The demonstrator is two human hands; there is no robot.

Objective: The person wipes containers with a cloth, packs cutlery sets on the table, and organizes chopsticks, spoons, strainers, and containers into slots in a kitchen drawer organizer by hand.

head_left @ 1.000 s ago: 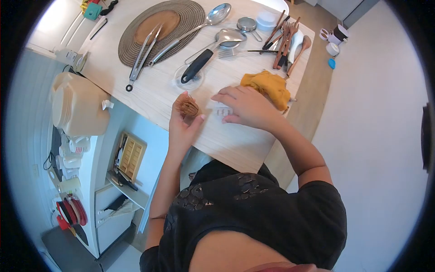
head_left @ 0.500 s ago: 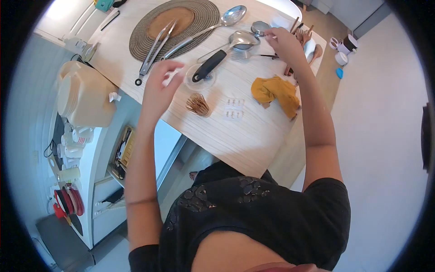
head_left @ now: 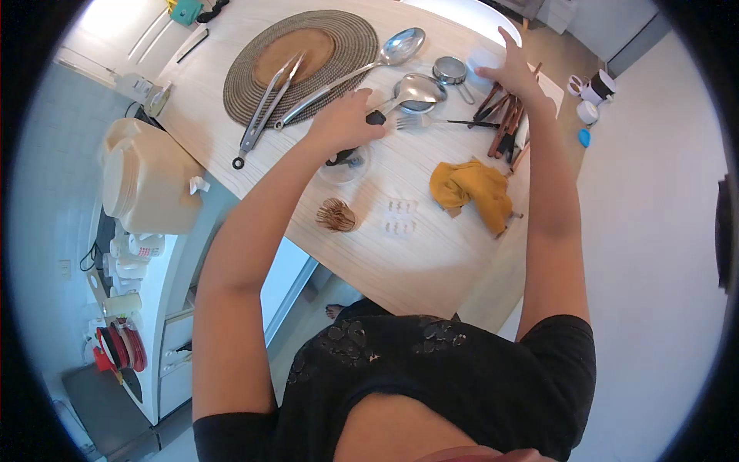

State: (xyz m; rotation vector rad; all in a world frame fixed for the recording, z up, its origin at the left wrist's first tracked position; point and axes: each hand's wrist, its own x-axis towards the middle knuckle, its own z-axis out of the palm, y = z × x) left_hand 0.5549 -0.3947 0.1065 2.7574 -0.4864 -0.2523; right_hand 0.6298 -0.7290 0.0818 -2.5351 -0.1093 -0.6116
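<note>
Black-handled spoon (head_left: 423, 89) sits under left hand (head_left: 340, 125), can't tell if gripped; right hand (head_left: 521, 81) splayed by far-right tub (head_left: 483, 58). Decent room along surface (head_left: 431, 269), near edge.

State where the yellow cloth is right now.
In the head view, the yellow cloth lies right of centre on the table, between the small clear pack and the table's right edge, lower in frame than the fork.

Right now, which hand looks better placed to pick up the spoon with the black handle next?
Probably the left hand: it is right over the spoon's black handle, hiding part of it. The right hand is farther from that handle, spread open by the whitish container.
</note>
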